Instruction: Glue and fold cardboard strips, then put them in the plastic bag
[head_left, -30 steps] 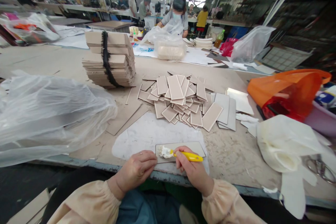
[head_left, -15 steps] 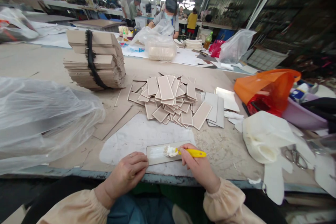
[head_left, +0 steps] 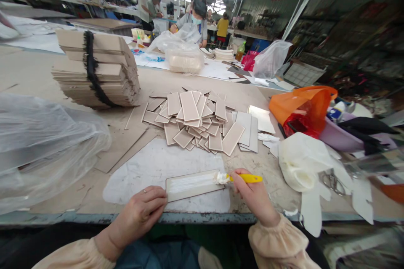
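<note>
My right hand (head_left: pixel 254 195) is closed round the yellow handle of a brush (head_left: pixel 249 178). White paste coats the bristles, which rest on the right end of a thin rectangular board (head_left: pixel 198 192). Streaks of white paste run along the board's upper face. At its left end my left hand (head_left: pixel 142 210) grips the board's edge, fingers together. A white sheet (head_left: pixel 139 172) lies under the board. Beyond it is a loose pile of beige rectangular pieces (head_left: pixel 189 109) with pale edges.
A strapped stack of beige boards (head_left: pixel 104 80) stands at left, behind clear plastic sheeting (head_left: pixel 47 143). On the right are grey boards (head_left: pixel 249 128), an orange bag (head_left: pixel 303 105), a white plastic container (head_left: pixel 299 159) and scissors (head_left: pixel 333 183). Across the table a person (head_left: pixel 195 21) works.
My right hand has swept the brush rightward along the board, leaving longer white streaks. My left hand stays at the board's left end. The whole view has shifted a little.
</note>
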Motion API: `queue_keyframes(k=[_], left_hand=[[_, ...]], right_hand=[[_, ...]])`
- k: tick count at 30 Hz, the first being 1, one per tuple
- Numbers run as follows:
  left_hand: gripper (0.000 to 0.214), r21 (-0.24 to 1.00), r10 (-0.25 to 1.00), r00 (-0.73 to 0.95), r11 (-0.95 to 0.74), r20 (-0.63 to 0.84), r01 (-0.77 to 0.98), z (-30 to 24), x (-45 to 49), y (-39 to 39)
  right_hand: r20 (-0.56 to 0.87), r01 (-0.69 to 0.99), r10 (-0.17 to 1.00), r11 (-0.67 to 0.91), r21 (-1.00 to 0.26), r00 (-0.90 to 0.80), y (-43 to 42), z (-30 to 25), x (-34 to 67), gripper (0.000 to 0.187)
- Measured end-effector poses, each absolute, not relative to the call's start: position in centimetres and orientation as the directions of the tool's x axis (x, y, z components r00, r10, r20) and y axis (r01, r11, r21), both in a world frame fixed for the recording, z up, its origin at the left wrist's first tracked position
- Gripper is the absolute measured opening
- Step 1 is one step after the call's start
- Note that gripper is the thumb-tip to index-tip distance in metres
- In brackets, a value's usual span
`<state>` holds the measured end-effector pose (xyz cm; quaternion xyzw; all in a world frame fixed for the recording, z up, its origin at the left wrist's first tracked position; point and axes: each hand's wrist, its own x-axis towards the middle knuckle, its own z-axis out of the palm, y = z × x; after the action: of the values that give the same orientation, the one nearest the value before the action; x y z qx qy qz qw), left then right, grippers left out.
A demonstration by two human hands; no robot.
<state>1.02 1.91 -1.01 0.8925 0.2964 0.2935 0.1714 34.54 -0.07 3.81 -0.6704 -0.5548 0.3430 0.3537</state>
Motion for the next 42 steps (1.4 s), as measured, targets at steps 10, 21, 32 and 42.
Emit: queue_keyframes(k=[10, 21, 32, 42], left_hand=[[0.017, 0.507, 0.628, 0.654, -0.761, 0.421, 0.405, -0.4, 1.2, 1.9], [0.016, 0.533, 0.638, 0.658, -0.746, 0.401, 0.399, -0.9, 1.1, 1.9], [0.015, 0.539, 0.634, 0.655, -0.749, 0.411, 0.387, -0.6, 1.3, 2.0], [0.016, 0.497, 0.625, 0.653, -0.766, 0.428, 0.407, -0.6, 1.3, 2.0]], right_hand=[[-0.048, 0.133, 0.994, -0.061, -0.989, 0.098, -0.9, 3.5, 31.8, 0.031], [-0.129, 0.085, 0.970, -0.113, -0.990, -0.204, -0.5, 1.0, 25.6, 0.026], [-0.072, 0.320, 0.987, -0.022, -0.947, -0.147, 0.1, 2.1, 28.0, 0.023], [-0.073, 0.488, 0.995, -0.097, -0.867, 0.069, -0.1, 3.9, 34.5, 0.025]])
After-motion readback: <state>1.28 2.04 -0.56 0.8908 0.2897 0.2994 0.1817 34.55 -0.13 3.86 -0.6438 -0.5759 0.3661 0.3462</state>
